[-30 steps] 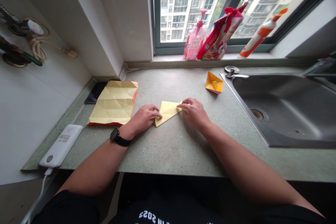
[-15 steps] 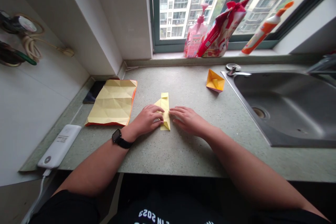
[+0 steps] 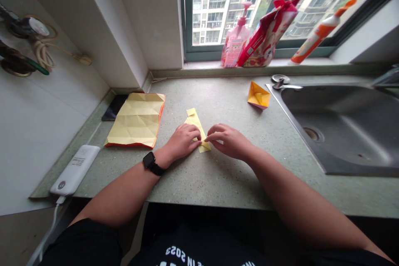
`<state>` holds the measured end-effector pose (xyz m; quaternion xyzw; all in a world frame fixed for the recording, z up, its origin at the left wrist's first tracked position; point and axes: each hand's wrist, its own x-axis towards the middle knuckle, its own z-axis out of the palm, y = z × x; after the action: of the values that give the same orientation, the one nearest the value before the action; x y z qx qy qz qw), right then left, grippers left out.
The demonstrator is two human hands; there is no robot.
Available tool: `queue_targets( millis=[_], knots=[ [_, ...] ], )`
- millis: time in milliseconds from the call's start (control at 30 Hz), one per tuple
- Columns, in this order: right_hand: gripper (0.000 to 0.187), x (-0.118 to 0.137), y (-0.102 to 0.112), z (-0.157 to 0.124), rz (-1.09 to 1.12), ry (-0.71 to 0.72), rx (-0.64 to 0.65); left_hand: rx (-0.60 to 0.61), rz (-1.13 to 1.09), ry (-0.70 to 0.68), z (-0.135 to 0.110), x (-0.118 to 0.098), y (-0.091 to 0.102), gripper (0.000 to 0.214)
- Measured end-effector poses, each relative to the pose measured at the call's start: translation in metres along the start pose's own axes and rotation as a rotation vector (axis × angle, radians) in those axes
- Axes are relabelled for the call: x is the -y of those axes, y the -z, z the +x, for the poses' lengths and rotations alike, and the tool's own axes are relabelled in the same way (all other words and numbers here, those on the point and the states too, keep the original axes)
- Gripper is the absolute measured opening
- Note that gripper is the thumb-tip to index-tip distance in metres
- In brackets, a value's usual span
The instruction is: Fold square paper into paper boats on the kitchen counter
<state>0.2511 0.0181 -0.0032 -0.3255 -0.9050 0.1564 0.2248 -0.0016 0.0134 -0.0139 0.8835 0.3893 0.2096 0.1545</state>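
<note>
A small folded yellow paper [image 3: 195,124] lies flat on the grey-green counter [image 3: 218,166], a narrow strip pointing away from me. My left hand [image 3: 183,141], with a black watch on the wrist, presses its fingertips on the paper's left side. My right hand [image 3: 229,140] pinches the paper's near right edge with thumb and forefinger. Both hands meet over the paper's near end, which they partly hide.
A creased yellow sheet with an orange underside [image 3: 136,119] lies to the left over a dark phone [image 3: 114,107]. A white power bank [image 3: 75,169] sits at the counter's left edge. An orange folded paper boat [image 3: 258,95] stands beside the steel sink [image 3: 343,124]. Bottles and a red pouch [image 3: 268,33] line the windowsill.
The yellow paper went from a wide triangle to a narrow folded strip, then turned slightly. Both hands drew together over its near end.
</note>
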Motion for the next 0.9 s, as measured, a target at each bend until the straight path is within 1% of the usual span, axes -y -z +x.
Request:
queue_targets(
  millis=[167, 333, 533, 667, 800, 900],
  knots=[
    [0.028, -0.002, -0.002, -0.001, -0.018, 0.005, 0.054, -0.002, 0.004, 0.009, 0.0, 0.0, -0.001, 0.004],
    [0.028, -0.004, -0.002, 0.0, -0.038, -0.043, 0.113, 0.003, -0.002, -0.021, 0.0, 0.001, 0.0, 0.007],
    [0.03, -0.003, 0.0, 0.0, -0.017, -0.079, 0.132, -0.007, 0.001, -0.026, -0.005, 0.007, 0.003, 0.011],
    [0.03, -0.002, 0.0, 0.0, -0.01, -0.087, 0.137, -0.004, -0.035, -0.067, -0.012, 0.01, 0.009, 0.017],
    [0.03, -0.001, 0.001, 0.0, -0.005, -0.091, 0.137, 0.021, -0.031, -0.067, -0.018, 0.006, 0.017, 0.017],
    [0.03, -0.001, 0.001, 0.0, -0.001, -0.093, 0.136, 0.063, -0.002, -0.056, -0.02, 0.001, 0.02, 0.016]
  ],
)
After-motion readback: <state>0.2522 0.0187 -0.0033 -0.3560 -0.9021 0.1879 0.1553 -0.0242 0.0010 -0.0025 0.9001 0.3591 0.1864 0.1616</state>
